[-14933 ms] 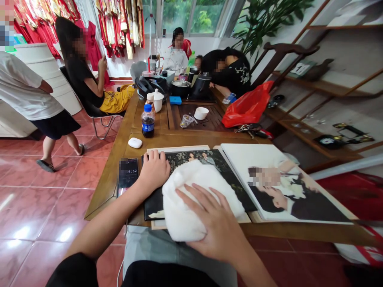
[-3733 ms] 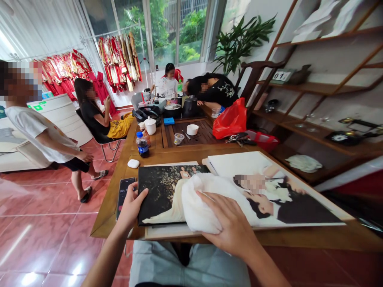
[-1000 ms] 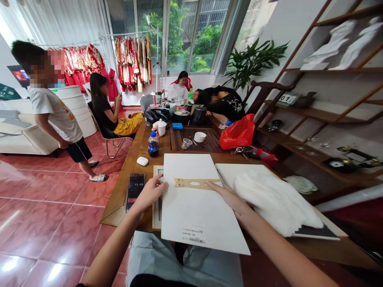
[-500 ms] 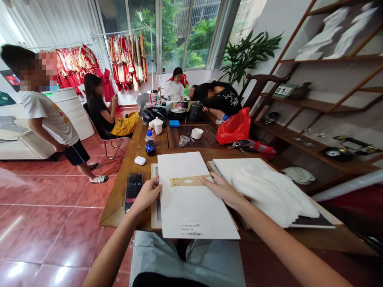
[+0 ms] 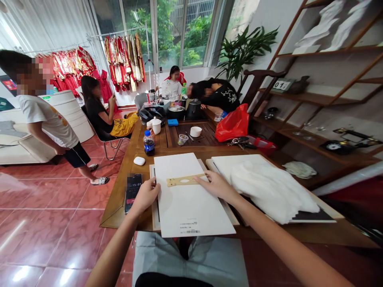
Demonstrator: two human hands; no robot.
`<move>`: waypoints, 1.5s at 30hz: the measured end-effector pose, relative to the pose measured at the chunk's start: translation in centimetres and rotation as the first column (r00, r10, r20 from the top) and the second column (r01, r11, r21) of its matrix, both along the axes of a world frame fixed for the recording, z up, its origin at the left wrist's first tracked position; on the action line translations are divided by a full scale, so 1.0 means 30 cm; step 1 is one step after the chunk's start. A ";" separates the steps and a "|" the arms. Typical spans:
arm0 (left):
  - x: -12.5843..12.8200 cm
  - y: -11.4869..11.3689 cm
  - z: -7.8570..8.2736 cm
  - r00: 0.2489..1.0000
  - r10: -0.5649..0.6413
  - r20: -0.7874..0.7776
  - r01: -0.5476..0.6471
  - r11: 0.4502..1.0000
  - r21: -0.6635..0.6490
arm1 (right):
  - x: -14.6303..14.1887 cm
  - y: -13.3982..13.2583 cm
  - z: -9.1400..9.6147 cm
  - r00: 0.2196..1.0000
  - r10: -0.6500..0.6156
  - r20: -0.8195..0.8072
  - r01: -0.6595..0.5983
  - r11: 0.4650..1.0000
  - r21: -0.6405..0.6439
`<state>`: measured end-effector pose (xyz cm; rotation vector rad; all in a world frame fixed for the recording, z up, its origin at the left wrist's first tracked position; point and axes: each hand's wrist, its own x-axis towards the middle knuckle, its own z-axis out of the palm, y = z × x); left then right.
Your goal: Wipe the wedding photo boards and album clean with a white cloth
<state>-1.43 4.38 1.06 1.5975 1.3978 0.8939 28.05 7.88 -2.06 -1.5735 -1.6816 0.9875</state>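
A white rectangular board point(image 5: 191, 209), with small print and a barcode by its near edge, is held between my two hands above the table's front. My left hand point(image 5: 148, 193) is closed on its left edge. At the right edge, my right hand point(image 5: 216, 185) is closed on the board, its thumb on a flat tan strip point(image 5: 176, 181) with an oval opening. This strip lies across the board's face. Beneath the board, a framed panel point(image 5: 154, 221) rests on the table, mostly hidden. My fingers behind the board cannot be seen.
A white cloth point(image 5: 263, 183) covers much of another panel at right. Left of the board are a phone point(image 5: 133, 193), white earbud case point(image 5: 139, 160) and dark drink bottle point(image 5: 149, 143). Farther back are a bowl point(image 5: 196, 132), red bag point(image 5: 233, 125) and several people around the wooden table point(image 5: 115, 207).
The whole view has shifted slightly. The board tilts a little differently, its near right corner a bit higher in view. Both hands keep their hold.
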 end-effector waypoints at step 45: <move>0.047 0.043 0.107 0.697 0.118 -0.707 0.125 0.951 0.282 | 0.040 -0.229 0.187 0.698 -0.494 0.519 0.032 0.745 0.667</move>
